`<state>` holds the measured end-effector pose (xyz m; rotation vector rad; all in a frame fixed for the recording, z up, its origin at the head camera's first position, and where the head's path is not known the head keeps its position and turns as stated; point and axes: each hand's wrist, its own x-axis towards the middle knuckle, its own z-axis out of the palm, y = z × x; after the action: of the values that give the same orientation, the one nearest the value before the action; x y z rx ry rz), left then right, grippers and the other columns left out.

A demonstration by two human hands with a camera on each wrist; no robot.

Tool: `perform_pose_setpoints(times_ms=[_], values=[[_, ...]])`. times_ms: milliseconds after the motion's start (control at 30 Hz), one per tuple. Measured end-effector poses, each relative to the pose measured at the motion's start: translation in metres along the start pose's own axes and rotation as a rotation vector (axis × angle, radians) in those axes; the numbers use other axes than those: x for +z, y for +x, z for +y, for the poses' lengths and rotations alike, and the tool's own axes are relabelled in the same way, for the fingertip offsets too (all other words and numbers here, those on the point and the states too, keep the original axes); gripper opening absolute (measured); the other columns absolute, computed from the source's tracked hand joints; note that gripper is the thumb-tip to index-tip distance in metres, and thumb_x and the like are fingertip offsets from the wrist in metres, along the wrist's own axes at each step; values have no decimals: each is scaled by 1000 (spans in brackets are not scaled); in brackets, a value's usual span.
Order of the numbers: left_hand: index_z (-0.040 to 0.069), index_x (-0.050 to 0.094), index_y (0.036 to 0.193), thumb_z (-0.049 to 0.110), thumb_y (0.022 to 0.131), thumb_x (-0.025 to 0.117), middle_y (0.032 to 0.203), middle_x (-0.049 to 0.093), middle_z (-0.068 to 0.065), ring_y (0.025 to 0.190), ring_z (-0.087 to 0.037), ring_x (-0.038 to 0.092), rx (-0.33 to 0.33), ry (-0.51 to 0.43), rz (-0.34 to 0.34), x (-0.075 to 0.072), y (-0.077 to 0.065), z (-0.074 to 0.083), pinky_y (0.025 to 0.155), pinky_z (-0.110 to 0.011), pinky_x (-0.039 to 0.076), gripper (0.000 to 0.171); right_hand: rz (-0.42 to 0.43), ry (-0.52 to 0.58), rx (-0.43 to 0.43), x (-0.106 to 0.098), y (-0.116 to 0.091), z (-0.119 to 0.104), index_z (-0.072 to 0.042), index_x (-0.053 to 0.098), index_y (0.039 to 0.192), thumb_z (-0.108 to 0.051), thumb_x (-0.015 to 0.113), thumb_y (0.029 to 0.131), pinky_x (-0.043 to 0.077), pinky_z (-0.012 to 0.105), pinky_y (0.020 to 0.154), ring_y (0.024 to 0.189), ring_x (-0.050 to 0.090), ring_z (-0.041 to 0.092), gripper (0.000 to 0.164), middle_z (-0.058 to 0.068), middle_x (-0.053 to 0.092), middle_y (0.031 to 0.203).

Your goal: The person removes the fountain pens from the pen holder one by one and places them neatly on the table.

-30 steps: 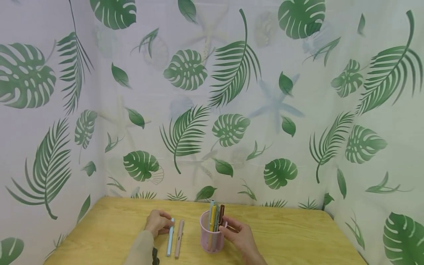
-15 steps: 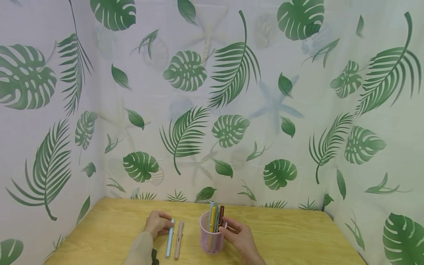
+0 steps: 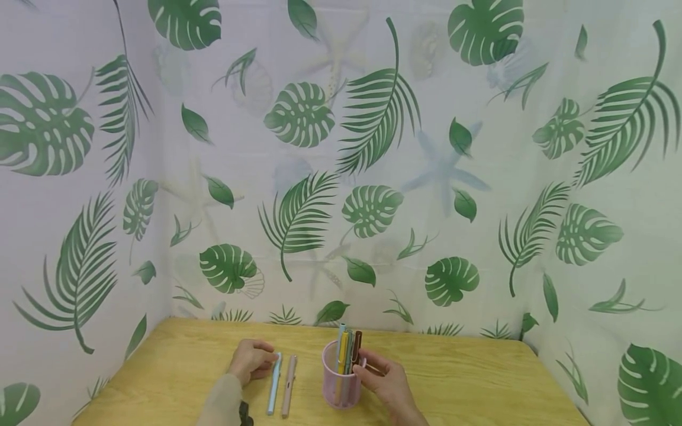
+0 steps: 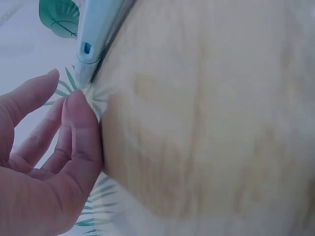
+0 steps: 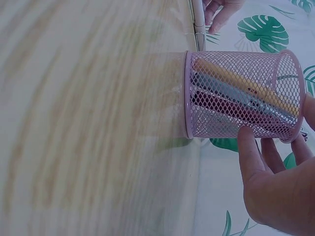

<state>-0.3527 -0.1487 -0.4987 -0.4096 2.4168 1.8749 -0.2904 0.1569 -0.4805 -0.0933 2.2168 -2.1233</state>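
In the head view my left hand (image 3: pixel 253 361) is at the far end of a light blue pen (image 3: pixel 274 384) lying on the table. The left wrist view shows a fingertip right at the end of this light blue pen (image 4: pixel 96 44), the thumb standing apart. My right hand (image 3: pixel 389 381) holds a pink mesh pen cup (image 3: pixel 331 387) at its right side, thumb near the rim and fingers along the wall, as the right wrist view shows. In the cup stand a yellow pen (image 3: pixel 343 352), a dark brown pen (image 3: pixel 357 346), a light blue one and a grey-green one.
A pinkish-beige pen (image 3: pixel 289 387) lies between the light blue pen and the cup, nearly parallel to the light blue one. The wood-grain table (image 3: pixel 458 378) ends at a leaf-printed curtain (image 3: pixel 373 254) behind and on both sides.
The near end of the left forearm has shifted slightly left, and the light blue pen's top looks slightly turned. The right hand and the cup stay as they were.
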Motion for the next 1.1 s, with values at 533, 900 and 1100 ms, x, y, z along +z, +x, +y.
perform_pose_setpoints(times_ms=[533, 900, 1100], values=[[-4, 67, 109, 9, 83, 73, 89, 71, -7, 78, -20, 65, 135, 7, -3, 8, -10, 14, 65, -31, 53, 30, -7, -8, -25, -2, 0, 2, 3, 56, 134, -25, 73, 89, 54, 40, 94, 125, 54, 44, 55, 30, 52, 138], [-1, 68, 109, 12, 87, 72, 96, 73, -9, 81, -19, 65, 201, -32, -64, 20, -17, 26, 70, -35, 57, 26, -12, 2, -20, -2, 3, 4, 6, 53, 135, -22, 72, 91, 55, 39, 94, 126, 52, 44, 56, 31, 49, 140], [-2, 67, 111, 14, 86, 74, 95, 74, -9, 76, -14, 65, 225, -116, -104, 29, -18, 26, 69, -33, 58, 30, -9, -5, -20, -2, 2, 3, 5, 54, 135, -23, 72, 90, 54, 40, 95, 126, 52, 45, 56, 30, 50, 140]])
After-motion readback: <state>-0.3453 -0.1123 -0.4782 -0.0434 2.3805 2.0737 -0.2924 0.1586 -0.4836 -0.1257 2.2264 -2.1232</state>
